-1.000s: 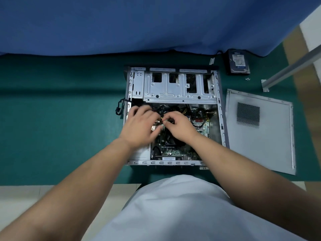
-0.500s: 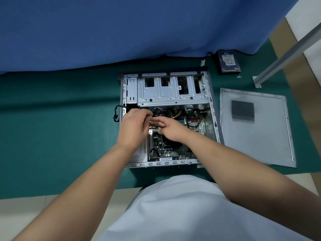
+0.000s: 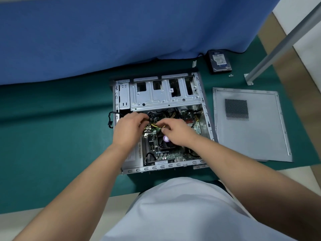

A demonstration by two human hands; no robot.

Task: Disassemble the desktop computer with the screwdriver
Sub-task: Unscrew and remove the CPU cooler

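The open desktop case (image 3: 165,94) lies on its side on the green mat, with the motherboard (image 3: 165,153) and the CPU fan (image 3: 165,139) exposed. Both hands are inside it, above the fan. My left hand (image 3: 129,130) curls its fingers round a bundle of yellow and black power cables (image 3: 155,126). My right hand (image 3: 176,130) pinches the same bundle from the right. No screwdriver is in view.
The removed grey side panel (image 3: 250,126) lies right of the case. A hard drive (image 3: 219,60) and small screws (image 3: 230,75) sit at the back right, near a metal leg (image 3: 278,46). A blue curtain (image 3: 121,32) hangs behind. A black cable loop (image 3: 110,120) sticks out on the case's left.
Both hands stay on the cable bundle and have drawn slightly apart, baring the yellow wires. The camera has tilted, so the case sits a little lower in view.
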